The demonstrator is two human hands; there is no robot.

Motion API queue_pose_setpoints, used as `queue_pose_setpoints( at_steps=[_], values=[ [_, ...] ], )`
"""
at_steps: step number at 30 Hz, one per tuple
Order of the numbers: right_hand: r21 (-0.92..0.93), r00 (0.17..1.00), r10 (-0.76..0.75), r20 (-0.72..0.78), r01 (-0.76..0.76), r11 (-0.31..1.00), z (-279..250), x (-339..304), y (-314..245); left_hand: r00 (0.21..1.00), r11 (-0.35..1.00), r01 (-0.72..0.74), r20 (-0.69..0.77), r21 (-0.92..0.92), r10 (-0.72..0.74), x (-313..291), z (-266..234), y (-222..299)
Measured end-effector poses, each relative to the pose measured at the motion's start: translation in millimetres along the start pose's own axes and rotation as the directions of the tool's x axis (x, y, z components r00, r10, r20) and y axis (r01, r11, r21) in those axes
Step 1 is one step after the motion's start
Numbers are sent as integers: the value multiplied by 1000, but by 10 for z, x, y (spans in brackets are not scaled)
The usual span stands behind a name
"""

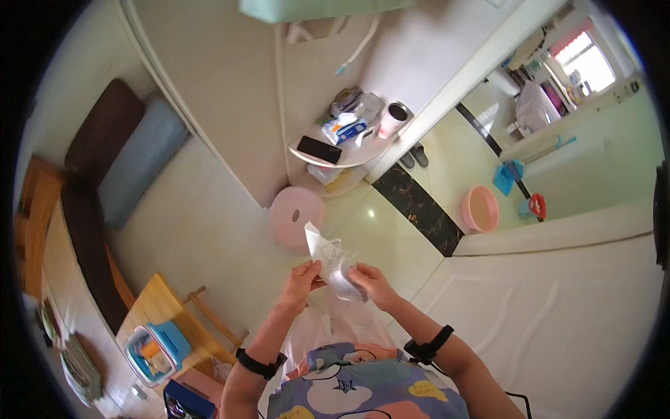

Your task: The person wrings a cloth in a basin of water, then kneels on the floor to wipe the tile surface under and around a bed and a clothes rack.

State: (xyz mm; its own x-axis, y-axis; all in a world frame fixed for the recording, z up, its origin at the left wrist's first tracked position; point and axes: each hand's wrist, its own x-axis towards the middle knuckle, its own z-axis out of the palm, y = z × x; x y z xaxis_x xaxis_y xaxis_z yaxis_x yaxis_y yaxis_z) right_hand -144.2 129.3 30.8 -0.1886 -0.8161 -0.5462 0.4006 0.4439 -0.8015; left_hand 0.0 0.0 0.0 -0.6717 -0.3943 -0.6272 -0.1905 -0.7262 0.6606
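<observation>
Left hand [301,277]: pinching the clear plastic bag [331,262] at its left edge.
Right hand [370,283]: gripping its lower right.
Bag position: hanging mid-air above the pink stool [296,213].
Handling: likely light, limp, slippery; best held at the edges.

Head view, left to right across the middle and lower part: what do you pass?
Clear container with a blue lid → left hand → clear plastic bag → right hand → pink basin → red item on the floor.
</observation>
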Motion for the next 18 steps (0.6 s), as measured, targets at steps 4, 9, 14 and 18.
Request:
queue_pose_setpoints(
  at_steps=[4, 9, 14, 18],
  values=[
    [184, 898, -42, -438, 135, 974, -693, -5, 108, 997, 979, 54, 39, 199, -63, 580, 346, 24],
    [416, 595, 58, -802, 485, 769, -2054, -176, 144, 991, 954, 68, 90, 292, -99, 1427, 1292, 7],
    [133, 429, -44, -902, 374, 918, -3105, -523, -109, 981, 922, 68, 142, 382, -131, 2169, 2339, -207],
    [-29, 576, -160, -802, 229, 973, -3730, -724, -301, 929, 863, 148, 232, 483, -289, 2479, 3431, -256]
  ],
)
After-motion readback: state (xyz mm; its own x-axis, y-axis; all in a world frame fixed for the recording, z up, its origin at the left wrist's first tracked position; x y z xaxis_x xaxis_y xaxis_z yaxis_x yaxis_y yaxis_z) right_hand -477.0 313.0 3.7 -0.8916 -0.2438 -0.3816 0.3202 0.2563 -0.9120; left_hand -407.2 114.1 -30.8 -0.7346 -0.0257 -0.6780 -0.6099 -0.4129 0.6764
